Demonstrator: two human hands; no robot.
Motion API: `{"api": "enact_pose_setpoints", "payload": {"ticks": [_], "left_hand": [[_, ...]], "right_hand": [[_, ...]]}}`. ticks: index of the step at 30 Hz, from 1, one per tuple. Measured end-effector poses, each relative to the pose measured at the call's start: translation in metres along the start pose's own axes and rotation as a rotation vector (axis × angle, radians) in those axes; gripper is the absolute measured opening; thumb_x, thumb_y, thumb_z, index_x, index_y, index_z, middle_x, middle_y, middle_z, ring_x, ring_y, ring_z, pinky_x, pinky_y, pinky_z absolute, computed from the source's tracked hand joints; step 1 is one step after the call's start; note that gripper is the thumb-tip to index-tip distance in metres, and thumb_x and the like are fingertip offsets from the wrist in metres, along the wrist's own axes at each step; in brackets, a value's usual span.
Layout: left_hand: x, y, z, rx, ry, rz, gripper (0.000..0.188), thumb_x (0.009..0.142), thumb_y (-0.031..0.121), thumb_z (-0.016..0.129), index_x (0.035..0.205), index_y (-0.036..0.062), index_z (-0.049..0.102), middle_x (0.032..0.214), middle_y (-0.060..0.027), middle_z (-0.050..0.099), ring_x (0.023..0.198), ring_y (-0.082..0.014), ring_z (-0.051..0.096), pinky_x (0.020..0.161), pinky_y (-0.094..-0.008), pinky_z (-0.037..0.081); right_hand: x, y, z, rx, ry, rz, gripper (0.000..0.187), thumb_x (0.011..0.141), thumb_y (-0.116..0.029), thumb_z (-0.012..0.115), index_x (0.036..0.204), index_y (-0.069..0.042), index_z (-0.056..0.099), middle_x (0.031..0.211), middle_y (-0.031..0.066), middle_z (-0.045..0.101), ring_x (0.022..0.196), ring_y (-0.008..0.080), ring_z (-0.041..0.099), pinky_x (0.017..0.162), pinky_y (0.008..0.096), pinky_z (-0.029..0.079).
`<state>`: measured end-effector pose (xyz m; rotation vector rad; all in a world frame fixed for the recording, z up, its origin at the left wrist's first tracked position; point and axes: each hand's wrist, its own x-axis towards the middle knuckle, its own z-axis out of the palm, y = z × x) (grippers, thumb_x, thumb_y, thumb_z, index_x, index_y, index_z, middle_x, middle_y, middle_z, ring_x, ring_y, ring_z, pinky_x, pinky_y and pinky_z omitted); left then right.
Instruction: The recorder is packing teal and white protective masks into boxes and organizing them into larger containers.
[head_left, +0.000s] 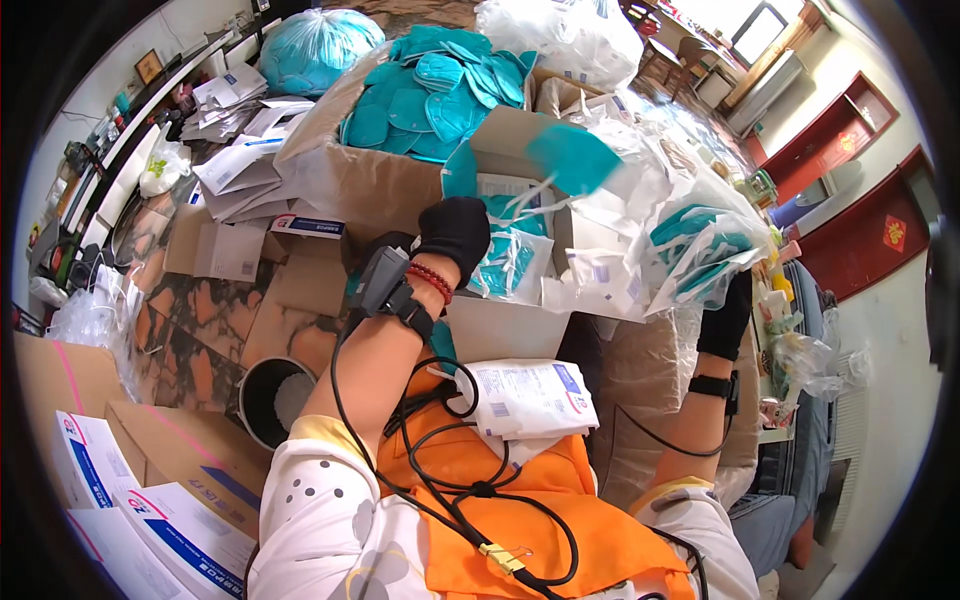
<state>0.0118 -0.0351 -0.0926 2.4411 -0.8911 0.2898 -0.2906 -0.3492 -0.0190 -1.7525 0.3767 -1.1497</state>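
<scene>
My left hand [455, 238], in a black glove, is closed at the left edge of an open white carton [512, 150]; what its fingers hold, if anything, is hidden. Inside the carton lie teal face masks [512, 262] with white ear loops, partly in clear plastic. A single teal mask [578, 160], smeared by motion, is above the carton's right side. My right hand [728, 318], also gloved in black, grips a clear plastic bag of teal masks [700, 245] from below right; its fingertips are behind the bag. White packets [600, 280] lie between the carton and that bag.
Beyond the carton stands a large cardboard box [370, 185] heaped with loose teal masks [440, 95]. Flattened white boxes [245, 175] pile up on the left. A dark bin [275, 400] stands on the floor. On my orange apron [550, 480] rest a white packet [528, 398] and black cables [480, 490].
</scene>
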Motion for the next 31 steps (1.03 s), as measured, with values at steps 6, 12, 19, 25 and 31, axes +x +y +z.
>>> {"api": "enact_pose_setpoints", "payload": {"ticks": [6,12,19,25,31], "left_hand": [[0.002,0.027,-0.016,-0.13,0.15,0.118,0.011,0.082,0.013,0.063,0.08,0.0098,0.073,0.085,-0.0143,0.072,0.084,-0.0335,0.07,0.071,-0.0435,0.056],[-0.004,0.101,-0.082,-0.87,0.12,0.356,0.021,0.083,0.024,0.077,0.089,0.0047,0.072,0.092,-0.0114,0.069,0.081,-0.0272,0.068,0.073,-0.0361,0.053],[-0.026,0.123,-0.075,-0.766,-0.059,0.319,0.03,0.08,0.03,0.079,0.096,0.005,0.072,0.094,-0.0108,0.071,0.086,-0.0275,0.069,0.077,-0.0351,0.054],[-0.021,0.116,-0.061,-0.621,-0.114,0.304,0.029,0.083,0.031,0.073,0.094,0.0049,0.072,0.09,-0.0148,0.071,0.082,-0.0333,0.068,0.076,-0.0399,0.054],[-0.024,0.106,-0.057,-0.537,-0.171,0.269,0.029,0.083,0.035,0.07,0.091,0.008,0.073,0.084,-0.0179,0.07,0.08,-0.035,0.067,0.076,-0.0432,0.053]], "right_hand": [[-0.004,0.014,-0.027,0.339,-0.058,0.149,0.048,0.105,-0.025,0.049,0.145,0.0,0.044,0.136,0.0106,0.056,0.115,0.0198,0.058,0.097,0.0345,0.049],[-0.012,0.007,0.003,0.33,-0.095,0.187,0.054,0.101,-0.02,0.052,0.15,-0.002,0.039,0.14,0.0116,0.054,0.122,0.024,0.056,0.102,0.0372,0.047],[-0.02,-0.021,0.047,0.363,-0.13,0.219,0.049,0.103,-0.02,0.047,0.147,0.001,0.041,0.134,0.0103,0.056,0.114,0.0199,0.06,0.095,0.034,0.051],[-0.027,-0.019,0.06,0.058,-0.142,0.106,0.05,0.102,-0.018,0.049,0.147,0.002,0.043,0.141,0.0114,0.053,0.128,0.0214,0.052,0.109,0.0361,0.041],[-0.028,-0.016,0.07,0.132,-0.019,0.18,0.047,0.098,-0.019,0.061,0.14,0.0,0.053,0.129,0.0099,0.062,0.117,0.0196,0.059,0.101,0.0329,0.045]]}}
